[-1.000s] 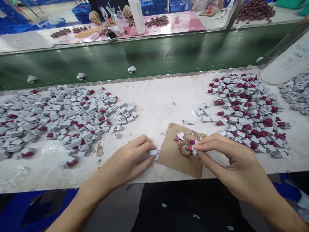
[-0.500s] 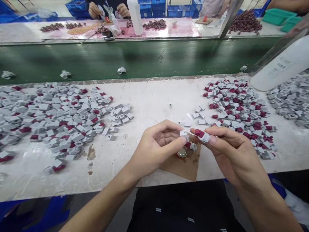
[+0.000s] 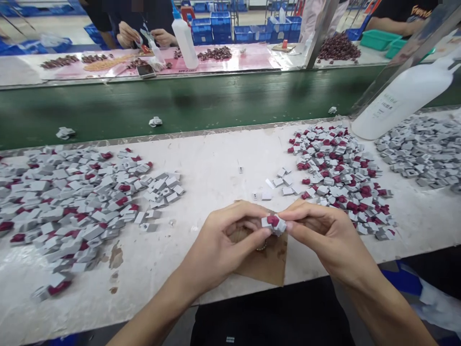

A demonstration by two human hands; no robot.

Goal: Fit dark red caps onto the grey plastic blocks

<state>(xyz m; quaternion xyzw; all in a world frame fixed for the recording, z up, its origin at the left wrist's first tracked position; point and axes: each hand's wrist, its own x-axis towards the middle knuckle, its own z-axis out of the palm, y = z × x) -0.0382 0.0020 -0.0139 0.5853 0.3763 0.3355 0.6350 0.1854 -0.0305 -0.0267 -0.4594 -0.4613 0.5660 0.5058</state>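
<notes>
My left hand (image 3: 221, 245) pinches a small grey plastic piece (image 3: 265, 223) between thumb and fingertips. Against it, my right hand (image 3: 329, 238) pinches a maroon-and-grey plastic piece (image 3: 272, 221). The two pieces touch above a brown cardboard square (image 3: 268, 274); whether they are joined I cannot tell. Under my left thumb, a metal bottle cap (image 3: 261, 247) shows only in part. To the right lies a pile of maroon-and-grey pieces (image 3: 334, 168), with a few loose grey pieces (image 3: 283, 180) at its near left side.
A large pile of grey and maroon pieces (image 3: 82, 197) covers the table's left. A white bottle (image 3: 399, 103) leans at the right, beside more grey pieces (image 3: 425, 149). Beyond runs a green conveyor belt (image 3: 223, 98) carrying several parts. Across it, a co-worker's hands (image 3: 162, 37) handle small parts.
My hands have come together, bringing the maroon-and-grey piece from apart into contact with the grey one. The camera view has shifted, so the table appears lower and further left.
</notes>
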